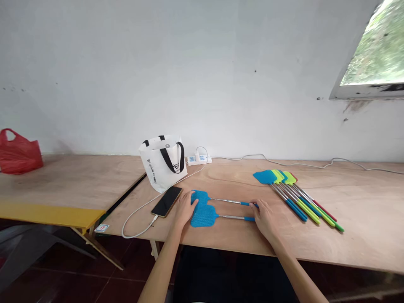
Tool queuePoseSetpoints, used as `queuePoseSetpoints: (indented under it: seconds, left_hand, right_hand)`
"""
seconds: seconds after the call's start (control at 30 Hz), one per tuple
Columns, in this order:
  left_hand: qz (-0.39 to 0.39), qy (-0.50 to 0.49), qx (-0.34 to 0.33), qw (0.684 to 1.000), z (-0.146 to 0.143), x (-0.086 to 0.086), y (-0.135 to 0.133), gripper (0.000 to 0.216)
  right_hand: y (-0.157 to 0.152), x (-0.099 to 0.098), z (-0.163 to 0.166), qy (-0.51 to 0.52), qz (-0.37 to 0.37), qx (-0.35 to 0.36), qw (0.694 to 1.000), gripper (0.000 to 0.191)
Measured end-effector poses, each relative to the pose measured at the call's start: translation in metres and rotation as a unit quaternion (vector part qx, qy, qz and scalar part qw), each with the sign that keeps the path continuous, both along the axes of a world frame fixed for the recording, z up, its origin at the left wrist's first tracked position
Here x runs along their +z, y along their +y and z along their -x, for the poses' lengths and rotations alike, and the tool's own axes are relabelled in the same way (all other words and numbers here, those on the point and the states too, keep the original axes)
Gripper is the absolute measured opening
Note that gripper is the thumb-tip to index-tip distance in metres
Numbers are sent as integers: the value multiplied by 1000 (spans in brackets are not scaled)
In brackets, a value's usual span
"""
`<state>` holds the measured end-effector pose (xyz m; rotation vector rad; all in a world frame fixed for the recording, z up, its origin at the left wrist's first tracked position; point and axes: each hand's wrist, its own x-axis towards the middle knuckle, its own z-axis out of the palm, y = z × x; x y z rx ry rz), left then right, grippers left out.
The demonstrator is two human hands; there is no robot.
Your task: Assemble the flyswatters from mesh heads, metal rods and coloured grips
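Note:
Two blue fly swatters lie side by side in front of me, heads to the left and metal shafts pointing right. At the far fly swatter (200, 196), my left hand (184, 208) grips the left edge of the head between thumb and fingers. My right hand (264, 216) has its fingers closed on the handle end of that same swatter. The near fly swatter (203, 216) rests flat on the table, and the end of its blue handle disappears beneath my right hand. To the right, several fly swatters (296, 198) in blue, yellow-green, green and red lie fanned together.
Left of my hand lies a phone (167, 202) with a white charging cable (126, 223). Behind it stands a white bag (160, 168) beside a power strip (199, 160). The wooden table (362, 189) meets the wall. A red plastic bag (20, 155) sits on another table.

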<state>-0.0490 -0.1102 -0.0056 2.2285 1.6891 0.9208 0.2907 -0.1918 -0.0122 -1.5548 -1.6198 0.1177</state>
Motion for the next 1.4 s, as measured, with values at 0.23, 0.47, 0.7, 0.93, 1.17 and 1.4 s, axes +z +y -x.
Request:
queuePoseSetpoints:
  seconds: [0.23,0.47,0.7,0.93,1.17,1.4]
  left_hand:
    - [6,-13,-3,1000,0,2,0,39]
    - [20,-23,-8,1000,1,5,-3,42]
    - [36,26,32,999,-5,16,-12,43]
    - [53,172,189,965,-14,26,-20,59]
    - [102,167,168,966,-8,36,-20,49]
    - [145,146,116,972,-12,46,-28,69]
  right_hand:
    - [2,-5,-2,2,6,2,1000,40]
    - [1,-6,-2,53,29,34,998,42]
    - [-3,2,6,51,32,32,998,43]
    - [-3,1,7,18,35,11,999,38]
    - [-3,-3,-1,-111,76,-28,990,27]
    - [-7,2,-18,-175,101,-85,976,20]
